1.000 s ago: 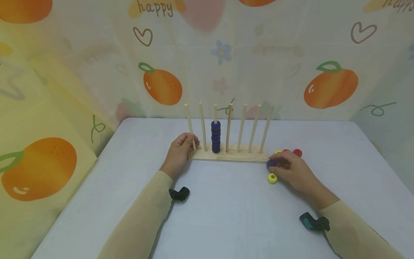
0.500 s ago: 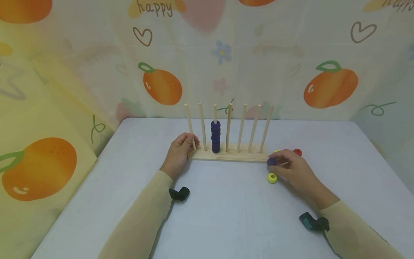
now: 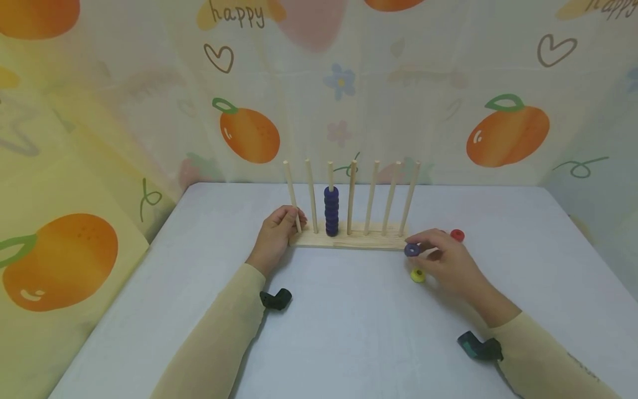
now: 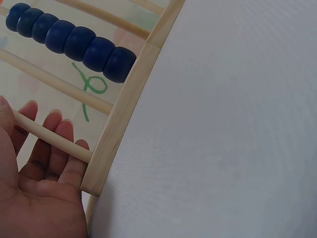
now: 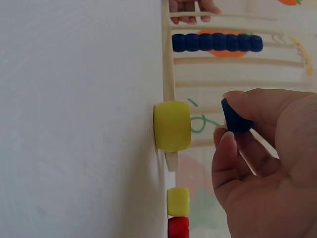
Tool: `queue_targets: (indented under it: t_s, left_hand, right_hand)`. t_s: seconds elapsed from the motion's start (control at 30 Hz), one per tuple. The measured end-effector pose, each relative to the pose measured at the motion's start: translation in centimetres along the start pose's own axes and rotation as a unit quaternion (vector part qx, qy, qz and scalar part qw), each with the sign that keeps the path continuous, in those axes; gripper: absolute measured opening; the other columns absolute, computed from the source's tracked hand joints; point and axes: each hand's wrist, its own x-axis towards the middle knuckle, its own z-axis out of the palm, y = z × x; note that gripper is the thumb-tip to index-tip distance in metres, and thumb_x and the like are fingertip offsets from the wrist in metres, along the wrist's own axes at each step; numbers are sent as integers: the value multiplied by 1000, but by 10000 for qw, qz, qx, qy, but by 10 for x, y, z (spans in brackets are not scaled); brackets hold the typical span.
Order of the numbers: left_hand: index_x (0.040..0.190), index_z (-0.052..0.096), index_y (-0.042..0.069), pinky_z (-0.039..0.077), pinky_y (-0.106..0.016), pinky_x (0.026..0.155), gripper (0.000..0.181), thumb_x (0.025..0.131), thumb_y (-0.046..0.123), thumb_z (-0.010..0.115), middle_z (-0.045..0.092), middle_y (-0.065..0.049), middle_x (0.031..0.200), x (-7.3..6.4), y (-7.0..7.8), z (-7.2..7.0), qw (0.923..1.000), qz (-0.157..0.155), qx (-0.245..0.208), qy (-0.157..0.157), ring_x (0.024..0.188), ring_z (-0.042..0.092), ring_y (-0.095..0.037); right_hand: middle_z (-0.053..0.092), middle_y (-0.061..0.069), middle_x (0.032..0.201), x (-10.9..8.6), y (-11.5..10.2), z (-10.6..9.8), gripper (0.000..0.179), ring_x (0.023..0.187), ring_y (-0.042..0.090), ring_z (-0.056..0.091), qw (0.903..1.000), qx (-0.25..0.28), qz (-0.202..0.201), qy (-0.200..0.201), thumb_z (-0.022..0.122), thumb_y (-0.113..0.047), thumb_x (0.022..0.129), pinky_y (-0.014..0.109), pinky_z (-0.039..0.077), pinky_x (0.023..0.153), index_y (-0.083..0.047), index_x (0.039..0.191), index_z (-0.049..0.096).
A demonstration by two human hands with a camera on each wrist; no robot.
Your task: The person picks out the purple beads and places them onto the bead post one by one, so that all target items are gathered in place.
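A wooden rack (image 3: pixel 369 242) with a row of upright pegs stands on the table, its third peg from the left carrying a stack of dark blue beads (image 3: pixel 331 213). My left hand (image 3: pixel 277 230) holds the leftmost peg (image 4: pixel 54 139) near its foot, thumb on one side and fingers behind. Just off the rack's right end, my right hand (image 3: pixel 448 257) pinches a single blue bead (image 3: pixel 411 250) between thumb and fingertips. In the right wrist view this bead (image 5: pixel 237 119) is lifted clear of the tabletop, its hole turned away.
Close below the right hand lies a yellow bead (image 3: pixel 417 275). A red bead (image 3: pixel 457 235) sits behind that hand, which partly covers other beads. The right wrist view shows another yellow bead (image 5: pixel 178 202) beside a red one (image 5: pixel 178 228). A printed cloth (image 3: pixel 399 83) hangs behind the table.
My right hand has raised the blue bead slightly and moved it a little left, tilting it so its hole shows in the head view. The left hand stays on the peg.
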Motion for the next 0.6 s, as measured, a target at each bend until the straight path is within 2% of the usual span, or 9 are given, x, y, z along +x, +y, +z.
queue_targets:
  t_s: [0.23, 0.47, 0.6]
  left_hand:
    - [118, 68, -5, 55, -36, 103, 40, 117, 33, 55, 68, -16, 115, 0, -2, -1, 10000, 38, -16, -9, 114, 65, -27]
    - [119, 67, -5, 55, -37, 103, 42, 117, 34, 55, 68, -17, 116, 1, -3, -1, 10000, 64, -29, -35, 115, 65, -27]
    - [118, 68, -5, 56, -36, 103, 41, 117, 34, 55, 68, -17, 115, 2, -4, -1, 10000, 71, -38, -19, 114, 66, -27]
  right_hand:
    - [70, 6, 119, -2, -10, 4, 35, 107, 23, 65, 9997, -84, -247, 18, 82, 8, 93, 22, 58, 84, -2, 125, 74]
    - [71, 5, 119, -2, -16, 6, 37, 103, 16, 64, 9956, -101, -881, 287, 83, 16, 88, 19, 58, 78, -1, 120, 75]
    - [71, 5, 118, -1, -22, 7, 37, 104, 14, 63, 9935, 10, -1067, 398, 83, 17, 88, 17, 57, 77, -1, 119, 75]
